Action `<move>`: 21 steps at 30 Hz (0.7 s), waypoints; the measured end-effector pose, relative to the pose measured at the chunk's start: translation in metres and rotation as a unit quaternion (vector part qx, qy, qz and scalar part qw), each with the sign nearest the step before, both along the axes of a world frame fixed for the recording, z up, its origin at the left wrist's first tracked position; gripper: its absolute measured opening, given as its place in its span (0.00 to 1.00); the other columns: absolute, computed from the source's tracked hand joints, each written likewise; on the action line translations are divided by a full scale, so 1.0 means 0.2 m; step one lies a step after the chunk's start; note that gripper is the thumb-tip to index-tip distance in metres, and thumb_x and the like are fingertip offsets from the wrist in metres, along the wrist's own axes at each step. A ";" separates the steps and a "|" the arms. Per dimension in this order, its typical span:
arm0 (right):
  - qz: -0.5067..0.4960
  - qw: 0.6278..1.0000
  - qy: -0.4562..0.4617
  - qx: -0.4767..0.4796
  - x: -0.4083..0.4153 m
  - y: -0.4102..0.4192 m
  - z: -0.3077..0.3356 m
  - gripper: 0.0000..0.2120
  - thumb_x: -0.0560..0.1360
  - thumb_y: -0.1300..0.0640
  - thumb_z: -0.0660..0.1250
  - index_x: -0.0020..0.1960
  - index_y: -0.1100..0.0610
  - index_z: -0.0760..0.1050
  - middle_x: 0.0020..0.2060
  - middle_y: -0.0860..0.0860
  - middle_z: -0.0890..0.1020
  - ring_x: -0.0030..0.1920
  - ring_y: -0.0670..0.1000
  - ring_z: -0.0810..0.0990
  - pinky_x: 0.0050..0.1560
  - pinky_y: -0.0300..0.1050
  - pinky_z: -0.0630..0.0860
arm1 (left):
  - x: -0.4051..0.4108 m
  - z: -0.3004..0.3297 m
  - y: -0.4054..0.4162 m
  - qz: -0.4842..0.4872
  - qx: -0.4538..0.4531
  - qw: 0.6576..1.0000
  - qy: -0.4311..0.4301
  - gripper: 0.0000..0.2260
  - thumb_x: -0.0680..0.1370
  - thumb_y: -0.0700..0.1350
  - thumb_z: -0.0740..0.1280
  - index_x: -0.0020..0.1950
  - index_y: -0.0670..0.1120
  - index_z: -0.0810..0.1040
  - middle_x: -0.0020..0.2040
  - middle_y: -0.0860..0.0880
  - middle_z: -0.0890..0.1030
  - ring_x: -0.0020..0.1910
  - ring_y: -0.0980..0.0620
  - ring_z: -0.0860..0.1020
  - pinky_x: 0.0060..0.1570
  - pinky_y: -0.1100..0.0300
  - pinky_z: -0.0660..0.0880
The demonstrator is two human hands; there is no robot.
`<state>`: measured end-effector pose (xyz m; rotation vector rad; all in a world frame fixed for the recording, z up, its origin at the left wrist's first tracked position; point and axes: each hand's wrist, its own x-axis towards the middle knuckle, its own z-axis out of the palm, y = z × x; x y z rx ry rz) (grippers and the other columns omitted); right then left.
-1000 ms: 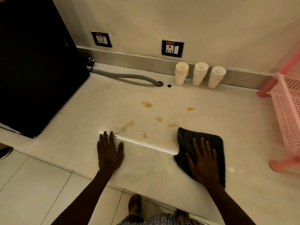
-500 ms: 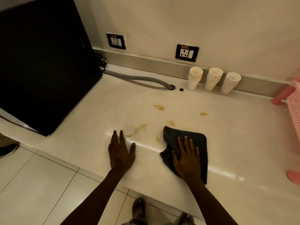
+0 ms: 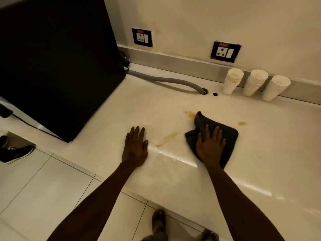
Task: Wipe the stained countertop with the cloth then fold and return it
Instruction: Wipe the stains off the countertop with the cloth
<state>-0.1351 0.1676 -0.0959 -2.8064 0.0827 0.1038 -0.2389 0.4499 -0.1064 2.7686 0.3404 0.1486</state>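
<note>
The person stood at the pale countertop [image 3: 260,153] with both arms stretched out over its front edge. The right hand [image 3: 211,145] lay flat, palm down, on a dark grey cloth [image 3: 227,136] a little right of the frame's centre, its fingers [image 3: 216,132] straight and slightly spread, pressing on the fabric rather than gripping it. The cloth lay rumpled on the counter, one corner pushed up into a peak that touched a yellow-brown stain [image 3: 190,113] just above and to the left of it. A smaller stain [image 3: 241,123] sat just beside the cloth's upper right corner, and a longer streak [image 3: 166,139] lay between the two hands. The left hand [image 3: 135,147] rested flat and empty on the bare counter in the middle of the frame, fingers extended and close together, thumb out to the right. Along the back wall in the upper right stood three stacks of white paper cups [image 3: 255,84], below one of two wall sockets [image 3: 225,51]. A grey hose [image 3: 166,80] ran across the counter's far side into a hole left of the cups. A large black appliance [image 3: 52,58] filled the upper left of the frame. On the tiled floor [image 3: 43,188] at the left edge lay a dark shoe [image 3: 16,153].
</note>
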 end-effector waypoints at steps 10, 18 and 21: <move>0.264 0.964 -0.005 -0.001 -0.23 0.58 0.02 0.33 0.78 0.33 0.45 0.80 0.40 0.48 0.81 0.58 0.50 0.81 0.61 0.47 0.78 0.64 0.43 | 0.00 -0.01 0.04 -0.016 -0.057 0.997 -0.042 0.27 0.83 0.51 0.48 0.82 0.46 0.53 0.83 0.43 0.56 0.82 0.45 0.52 0.80 0.45 0.53; 0.370 0.929 -0.023 0.005 -0.45 0.40 -0.03 0.29 0.79 0.39 0.52 0.80 0.40 0.53 0.81 0.49 0.54 0.81 0.54 0.49 0.79 0.62 0.49 | -0.02 0.02 0.06 0.003 -0.162 0.983 -0.091 0.29 0.80 0.51 0.51 0.81 0.46 0.59 0.80 0.42 0.62 0.80 0.44 0.60 0.78 0.46 0.61; 0.395 0.917 -0.015 0.050 -0.52 0.27 -0.02 0.28 0.79 0.42 0.54 0.79 0.43 0.59 0.80 0.46 0.58 0.80 0.49 0.51 0.80 0.56 0.47 | -0.02 0.01 0.05 0.005 -0.147 0.984 -0.101 0.27 0.81 0.46 0.54 0.81 0.48 0.59 0.80 0.44 0.62 0.80 0.45 0.61 0.77 0.49 0.62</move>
